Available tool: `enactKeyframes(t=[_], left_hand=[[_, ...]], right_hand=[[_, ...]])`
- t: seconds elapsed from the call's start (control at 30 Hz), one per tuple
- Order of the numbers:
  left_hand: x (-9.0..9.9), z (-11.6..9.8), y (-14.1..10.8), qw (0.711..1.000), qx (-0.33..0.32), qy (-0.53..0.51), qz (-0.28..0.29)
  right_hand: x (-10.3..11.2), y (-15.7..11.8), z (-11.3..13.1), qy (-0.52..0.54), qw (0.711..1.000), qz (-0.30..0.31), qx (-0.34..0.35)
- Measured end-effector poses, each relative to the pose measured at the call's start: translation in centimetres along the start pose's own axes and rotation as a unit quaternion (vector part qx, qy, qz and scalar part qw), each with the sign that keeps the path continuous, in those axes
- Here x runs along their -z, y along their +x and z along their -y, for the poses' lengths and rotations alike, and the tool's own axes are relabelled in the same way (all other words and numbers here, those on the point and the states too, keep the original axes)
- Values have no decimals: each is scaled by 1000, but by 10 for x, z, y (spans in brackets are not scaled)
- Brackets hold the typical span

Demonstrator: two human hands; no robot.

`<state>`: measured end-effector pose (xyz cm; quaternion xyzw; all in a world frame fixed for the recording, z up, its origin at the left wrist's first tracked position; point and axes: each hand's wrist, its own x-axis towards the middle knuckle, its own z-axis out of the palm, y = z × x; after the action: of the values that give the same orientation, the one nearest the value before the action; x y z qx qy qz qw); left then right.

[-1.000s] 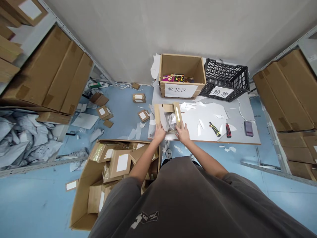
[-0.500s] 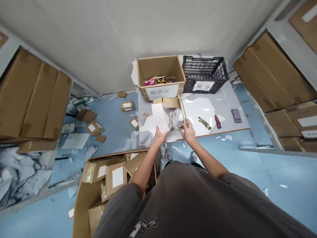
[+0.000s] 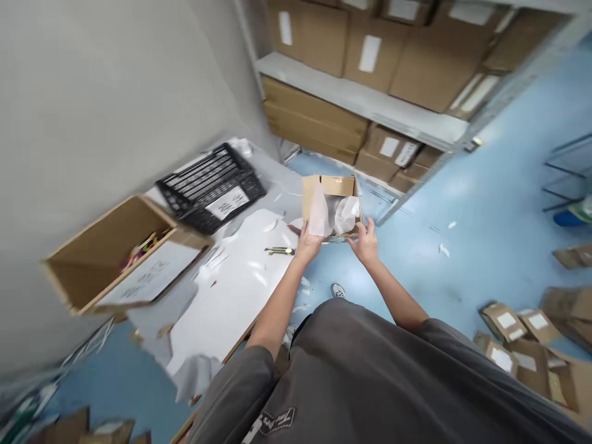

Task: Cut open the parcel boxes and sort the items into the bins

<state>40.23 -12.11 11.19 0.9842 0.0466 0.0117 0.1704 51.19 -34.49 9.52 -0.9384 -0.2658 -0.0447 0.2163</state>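
Observation:
An open cardboard box [image 3: 338, 185] is held up at the right end of the table, with crumpled white packing material [image 3: 346, 213] inside. My left hand [image 3: 309, 243] grips its near left side, together with a sheet of white paper [image 3: 319, 213] that leans over the box's left part. On the near right corner, my right hand [image 3: 365, 242] is closed round the cardboard. What lies under the packing material is hidden. A yellow and black cutter [image 3: 280, 251] rests on the table just left of my left hand.
The white-covered table [image 3: 240, 271] bears a black crate [image 3: 217, 191] and a large open carton [image 3: 106, 259] with colourful packets. A metal shelf [image 3: 370, 102] full of cartons stands ahead. Small parcels [image 3: 506, 319] lie at the lower right.
The view has swung to the right, and the small box has moved with both hands from the table's front middle to its right end. Both hands keep their hold.

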Motion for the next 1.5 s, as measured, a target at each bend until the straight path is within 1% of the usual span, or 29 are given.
enactKeyframes(t=[0.03,0.1,0.17,0.2,0.27,0.3,0.37,0.43,0.53,0.6,0.63,0.7,0.73,0.8,0.87,0.9,0.97,1.0,1.07,1.13,1.17,1.23,1.27,1.33,1.4,1.43,1.5], left_hand=[[-8,-19,31,999,-30,10,4],[-25,-53,85,996,-89,29,4],[-43,-83,127,991,-127,29,15],[-52,-95,144,990,-134,26,27],[-66,-113,171,990,-127,20,53],[-72,-119,180,990,-120,20,65],[-79,-126,191,990,-112,23,77],[-80,-126,192,990,-112,29,75],[-72,-118,183,993,-96,30,55],[-63,-109,174,997,-64,29,35],[-58,-104,169,998,-44,27,24],[-47,-90,155,1000,1,21,-1],[-40,-82,146,999,25,17,-15],[-26,-60,120,996,76,12,-47],[-10,-33,83,988,132,12,-83],[-2,-20,59,981,166,14,-102],[14,5,0,959,244,22,-140],[20,15,-35,944,287,26,-159],[28,27,-114,905,374,33,-198],[30,28,-204,857,455,40,-238],[28,24,-252,830,494,44,-256],[20,6,-350,769,570,52,-286],[15,-8,-397,736,606,55,-295],[0,-43,-485,670,674,56,-306],[-15,-84,-558,608,728,52,-311],[-24,-106,-590,579,751,51,-313],[-40,-151,-640,523,789,48,-318]], right_hand=[[8,7,-30,0,1000,-7,-23],[20,18,-81,0,998,-19,-66],[27,27,-123,0,995,-23,-100],[29,31,-139,0,993,-20,-113],[29,40,-167,2,991,3,-132],[28,44,-179,1,990,20,-140],[26,52,-198,-3,986,49,-156],[25,58,-212,-11,985,61,-159],[26,66,-217,-30,990,62,-120],[26,74,-208,-48,993,73,-78],[26,80,-200,-55,994,80,-55],[22,94,-174,-59,994,91,-2],[18,102,-157,-55,994,96,26],[5,119,-113,-44,989,106,91],[-13,131,-59,-29,978,119,167],[-24,134,-28,-20,969,126,210],[-45,129,38,2,943,140,301],[-55,121,72,15,926,148,346],[-73,92,140,45,885,162,434],[-89,47,205,75,837,176,513],[-96,18,237,90,810,184,550],[-107,-48,297,118,749,203,619],[-110,-85,325,130,717,214,650],[-113,-163,372,145,655,237,703],[-111,-242,409,148,598,256,745],[-108,-281,424,147,571,263,763],[-99,-355,446,144,517,274,798]])
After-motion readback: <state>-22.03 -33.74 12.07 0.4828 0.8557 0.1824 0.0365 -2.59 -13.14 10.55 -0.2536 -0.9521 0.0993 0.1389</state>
